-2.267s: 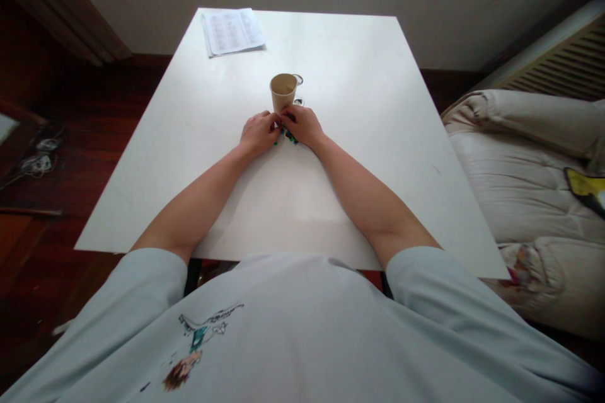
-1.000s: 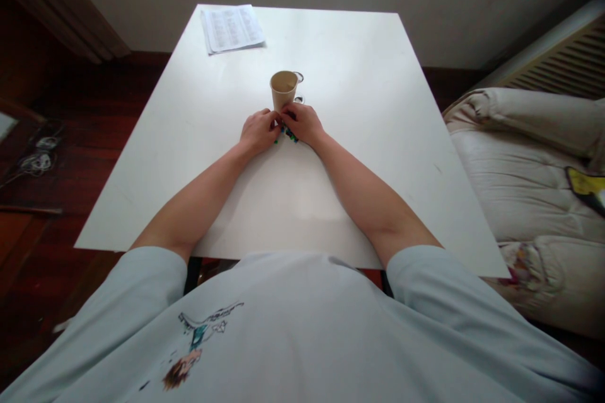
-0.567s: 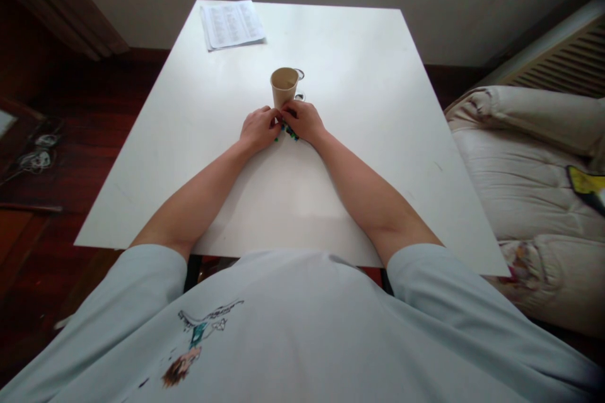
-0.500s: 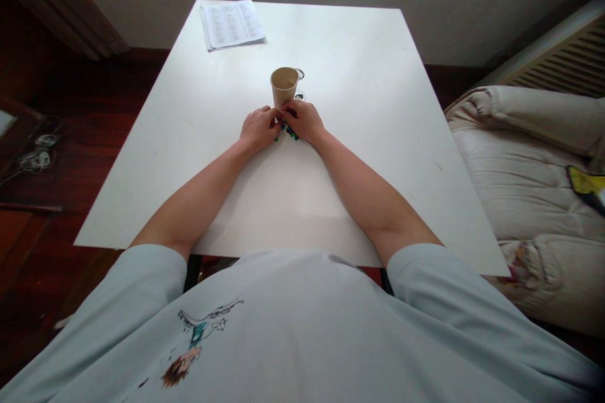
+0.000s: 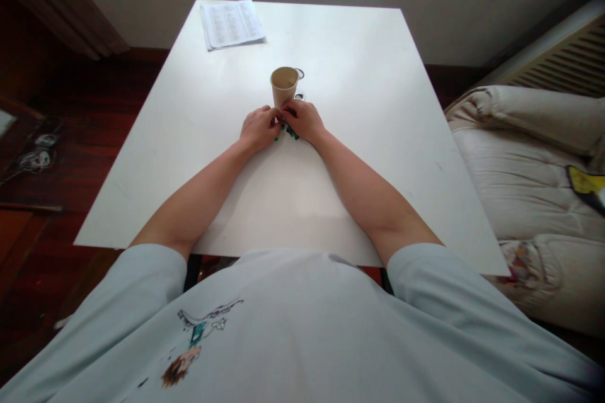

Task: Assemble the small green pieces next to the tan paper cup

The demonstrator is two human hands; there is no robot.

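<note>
My left hand (image 5: 261, 128) and my right hand (image 5: 304, 119) meet fingertip to fingertip just in front of a tan paper cup (image 5: 284, 85). Both are closed in a pinch; whatever lies between the fingertips is too small to make out. Several small green, blue and black pieces (image 5: 291, 132) lie on the table beneath and between the hands. The cup stands upright, its mouth facing me. A thin ring-shaped item (image 5: 300, 73) shows at its right rim, and a small round white-and-dark item (image 5: 300, 96) sits behind my right hand.
The white table (image 5: 363, 63) bears a stack of printed sheets (image 5: 234, 24) at its far left corner. To the right stands a cream padded sofa (image 5: 510, 157) with a yellow and black item (image 5: 586, 181) on it. Cables (image 5: 40, 154) lie on the wooden floor at left.
</note>
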